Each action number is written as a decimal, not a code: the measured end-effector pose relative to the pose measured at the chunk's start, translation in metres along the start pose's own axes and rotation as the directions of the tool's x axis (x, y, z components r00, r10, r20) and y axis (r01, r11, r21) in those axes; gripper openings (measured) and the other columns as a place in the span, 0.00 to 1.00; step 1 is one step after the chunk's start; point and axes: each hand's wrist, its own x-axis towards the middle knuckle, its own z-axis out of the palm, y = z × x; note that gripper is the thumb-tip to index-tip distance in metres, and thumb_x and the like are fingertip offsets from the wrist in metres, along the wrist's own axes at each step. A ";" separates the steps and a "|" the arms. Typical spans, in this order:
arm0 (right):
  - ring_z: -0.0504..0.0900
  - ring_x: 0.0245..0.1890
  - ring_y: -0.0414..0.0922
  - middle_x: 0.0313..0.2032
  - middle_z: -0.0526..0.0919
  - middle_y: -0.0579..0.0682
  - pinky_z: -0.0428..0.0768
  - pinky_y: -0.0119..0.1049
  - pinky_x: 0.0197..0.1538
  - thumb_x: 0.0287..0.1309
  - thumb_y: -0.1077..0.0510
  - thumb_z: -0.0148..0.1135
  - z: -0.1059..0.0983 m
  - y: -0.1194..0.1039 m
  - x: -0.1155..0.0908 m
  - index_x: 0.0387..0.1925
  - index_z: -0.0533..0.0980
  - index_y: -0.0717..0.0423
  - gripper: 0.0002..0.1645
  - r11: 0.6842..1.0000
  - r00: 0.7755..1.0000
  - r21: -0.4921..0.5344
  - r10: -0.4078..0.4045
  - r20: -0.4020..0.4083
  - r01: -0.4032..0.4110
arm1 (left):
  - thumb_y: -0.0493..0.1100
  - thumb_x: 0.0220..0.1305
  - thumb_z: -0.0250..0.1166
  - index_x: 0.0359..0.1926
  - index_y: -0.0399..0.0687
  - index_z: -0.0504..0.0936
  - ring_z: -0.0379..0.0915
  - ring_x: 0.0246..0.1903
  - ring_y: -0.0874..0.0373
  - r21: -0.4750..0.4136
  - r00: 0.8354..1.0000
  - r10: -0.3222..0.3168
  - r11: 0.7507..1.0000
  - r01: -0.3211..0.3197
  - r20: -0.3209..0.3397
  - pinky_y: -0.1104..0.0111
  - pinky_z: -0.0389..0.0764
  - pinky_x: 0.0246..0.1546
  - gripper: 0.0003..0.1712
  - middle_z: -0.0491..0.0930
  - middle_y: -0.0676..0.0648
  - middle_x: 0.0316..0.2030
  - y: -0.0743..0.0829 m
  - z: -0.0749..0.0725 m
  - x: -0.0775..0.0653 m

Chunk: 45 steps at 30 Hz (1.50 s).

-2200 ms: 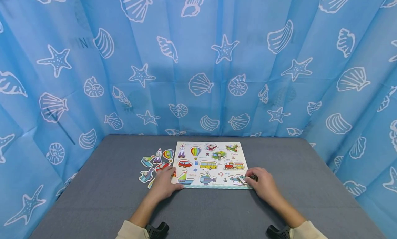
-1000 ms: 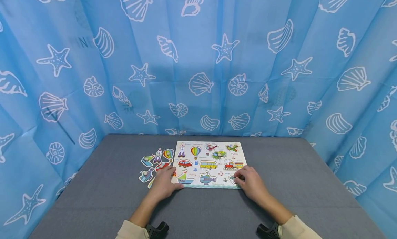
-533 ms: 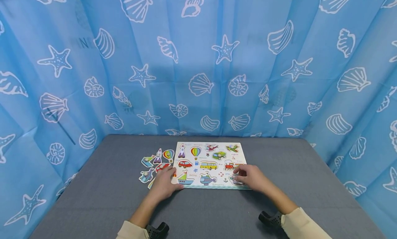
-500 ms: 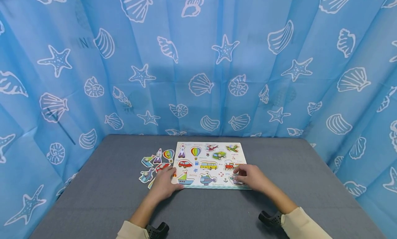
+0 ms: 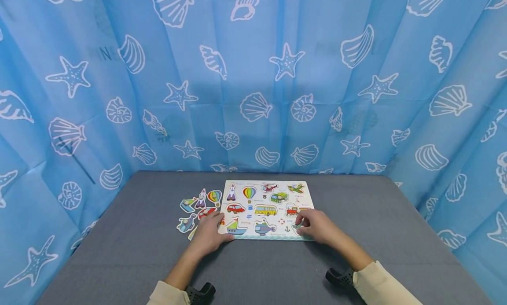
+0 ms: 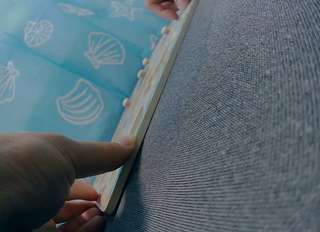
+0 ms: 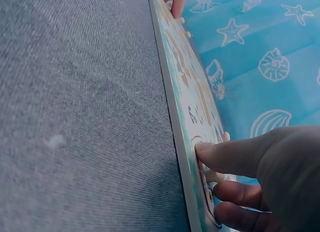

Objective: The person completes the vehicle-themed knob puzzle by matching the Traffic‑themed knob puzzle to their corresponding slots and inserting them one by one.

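A wooden knob puzzle board (image 5: 291, 202) with vehicle pictures lies on the grey table. My left hand (image 5: 209, 233) grips its front left corner; in the left wrist view the thumb (image 6: 117, 151) is on the front edge, the other fingers at the side. At the front right, my right hand (image 5: 318, 226) is over the ship piece (image 5: 295, 228), partly hiding it. In the right wrist view my thumb (image 7: 212, 153) touches one end of that piece and the fingers lie at the other side, with a pale knob (image 7: 215, 176) between them.
Loose puzzle pieces (image 5: 186, 224) lie left of the board, several together, near my left hand; a balloon piece (image 5: 214, 197) and a rocket piece (image 5: 201, 199) are among them. A blue shell-patterned curtain (image 5: 253, 120) hangs behind the table (image 5: 253, 274).
My right hand has brought the ship piece leftward from the board's right edge onto its front right recess, then shifted its fingers over it. The left hand has stayed at the corner.
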 end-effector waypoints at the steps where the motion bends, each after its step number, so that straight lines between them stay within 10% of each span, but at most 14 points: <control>1: 0.68 0.23 0.39 0.22 0.71 0.42 0.66 0.35 0.28 0.50 0.63 0.72 0.000 0.000 0.000 0.30 0.76 0.51 0.11 1.000 1.000 -0.004 -0.006 0.004 0.006 | 0.50 0.46 0.79 0.59 0.31 0.75 0.63 0.61 0.35 0.001 1.000 -0.001 1.000 0.001 0.001 0.47 0.65 0.58 0.42 0.71 0.34 0.60 0.000 0.000 0.000; 22: 0.67 0.22 0.38 0.20 0.71 0.41 0.66 0.34 0.27 0.49 0.62 0.73 -0.003 0.006 0.000 0.27 0.76 0.52 0.11 0.999 0.999 0.019 -0.042 -0.006 0.043 | 0.50 0.46 0.79 0.60 0.31 0.75 0.62 0.61 0.35 -0.004 1.000 -0.010 1.000 0.010 0.012 0.48 0.65 0.58 0.43 0.70 0.34 0.60 -0.001 0.000 0.001; 30: 0.69 0.22 0.41 0.21 0.72 0.43 0.67 0.37 0.27 0.56 0.61 0.68 -0.006 0.017 0.006 0.30 0.79 0.54 0.03 0.998 0.989 0.066 0.031 -0.142 -0.022 | 0.49 0.47 0.79 0.60 0.32 0.75 0.62 0.60 0.36 -0.004 0.999 -0.031 1.000 0.031 0.014 0.48 0.66 0.58 0.43 0.70 0.34 0.61 0.002 0.000 0.000; 45: 0.75 0.52 0.62 0.49 0.79 0.65 0.71 0.57 0.53 0.62 0.63 0.61 -0.008 0.047 0.025 0.52 0.78 0.66 0.17 0.986 0.945 0.099 0.156 -0.287 -0.133 | 0.50 0.46 0.79 0.60 0.32 0.75 0.63 0.60 0.37 -0.004 1.000 -0.027 1.000 0.027 0.013 0.48 0.66 0.58 0.43 0.70 0.35 0.60 0.002 0.000 0.001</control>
